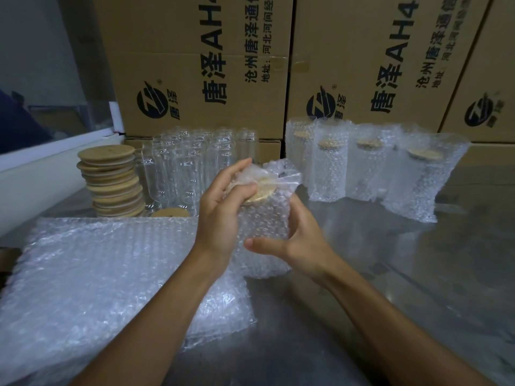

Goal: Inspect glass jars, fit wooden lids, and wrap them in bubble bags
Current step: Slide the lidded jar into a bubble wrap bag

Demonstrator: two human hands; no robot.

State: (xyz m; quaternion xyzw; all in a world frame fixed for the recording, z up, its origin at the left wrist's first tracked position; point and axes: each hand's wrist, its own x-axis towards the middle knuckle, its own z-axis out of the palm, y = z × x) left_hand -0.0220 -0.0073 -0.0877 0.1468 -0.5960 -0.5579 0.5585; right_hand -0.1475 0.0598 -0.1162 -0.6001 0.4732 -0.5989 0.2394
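The jar [263, 218] in its bubble bag [266, 263] stood upright above the desk [390, 274], long axis toward twelve o'clock, the left hand [223, 215] pinching the bag's loose mouth over the lid [260, 190] while the right hand [295, 240] cupped the lower side from four o'clock.
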